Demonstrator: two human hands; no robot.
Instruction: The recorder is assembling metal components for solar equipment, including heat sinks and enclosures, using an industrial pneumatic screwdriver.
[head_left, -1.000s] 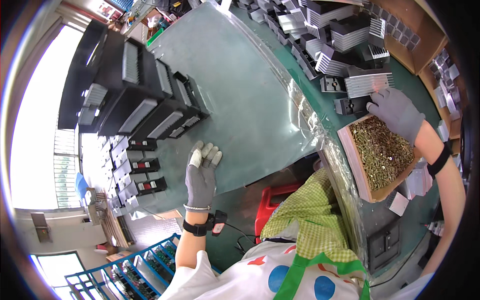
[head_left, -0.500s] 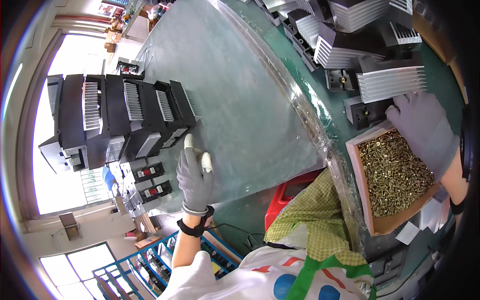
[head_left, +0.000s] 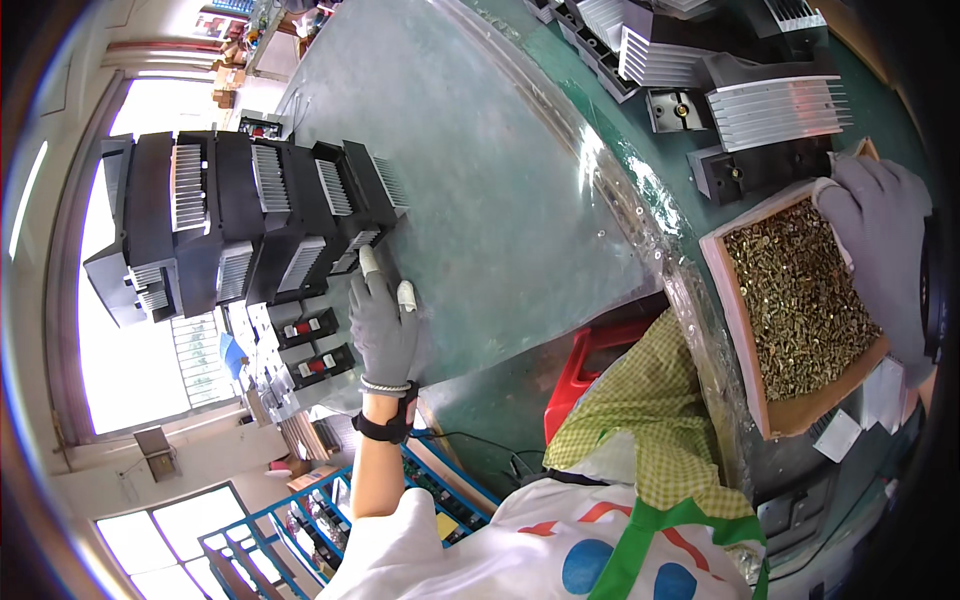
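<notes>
Five black finned boxes [head_left: 250, 215] are standing in a row at the table's left edge. The left hand [head_left: 383, 322] is lying flat and open just beside them, while the right hand [head_left: 880, 240] is gripping one tray of screws [head_left: 800, 310].

We log one view only, a head-worn fisheye looking steeply down from close above onto the grey sheet-covered workbench [head_left: 480, 200], our own torso at the lower edge, straight lines bowing toward the dark rim.
</notes>
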